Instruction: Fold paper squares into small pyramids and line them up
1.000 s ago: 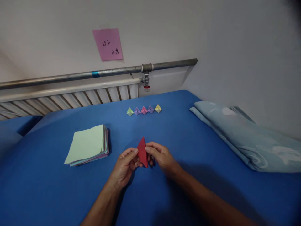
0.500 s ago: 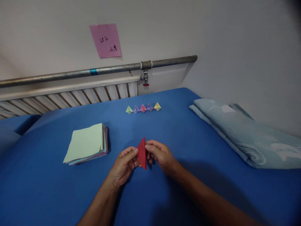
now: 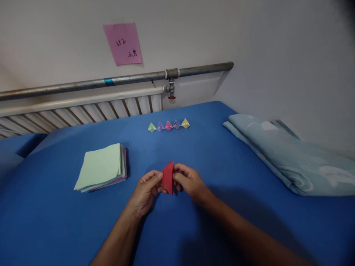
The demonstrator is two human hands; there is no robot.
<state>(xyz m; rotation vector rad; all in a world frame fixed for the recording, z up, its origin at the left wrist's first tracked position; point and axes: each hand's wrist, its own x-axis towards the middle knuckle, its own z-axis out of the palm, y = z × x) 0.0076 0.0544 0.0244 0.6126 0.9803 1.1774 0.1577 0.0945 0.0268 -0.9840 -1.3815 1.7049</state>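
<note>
A folded piece of red paper [image 3: 168,178] is held up between my two hands, its long edge facing right. My left hand [image 3: 146,190] pinches its left corner between thumb and fingers. At the right edge, my right hand [image 3: 190,181] is closed with its thumb and fingers against the paper; some of those fingertips are hidden behind it. Beyond the hands, a row of small folded paper pieces [image 3: 168,126] in green, purple, pink and yellow lies on the blue surface [image 3: 205,147].
To the left sits a stack of coloured paper sheets [image 3: 100,166], pale green on top. A folded grey-blue cloth [image 3: 280,159] lies at the right by the wall. A radiator [image 3: 102,111] and a metal pipe [image 3: 138,79] with a valve [image 3: 172,88] run along the back.
The red paper has tilted, its top point leaning further right and more of its face showing. My right fingers have shifted slightly along its edge. The view has dipped a little.
</note>
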